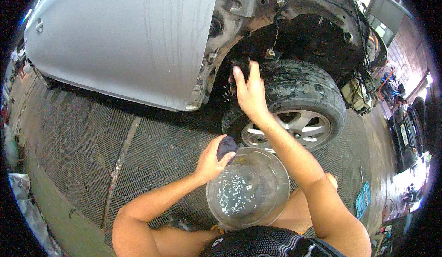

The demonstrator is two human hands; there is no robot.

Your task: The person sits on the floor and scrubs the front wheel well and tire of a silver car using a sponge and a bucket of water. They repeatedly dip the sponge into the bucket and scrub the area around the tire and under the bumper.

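My left hand [213,161] grips a dark wad [226,148] mid-frame, beside the rim of a clear bucket [279,179] holding water [235,192]. My right hand [251,90], upper centre, grasps a dark object [241,72] I cannot make out clearly, near the tire [304,84]; a silver door [124,40] fills the upper left

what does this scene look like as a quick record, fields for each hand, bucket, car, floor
left hand: holds a crumpled dark cloth-like lump by the bucket's rim
right hand: raised near the black rubber tyre, holding a dark object, shape unclear
bucket: round, translucent plastic, water inside
car: silver-grey door, silver spoked wheel
floor: dark, ridged pattern
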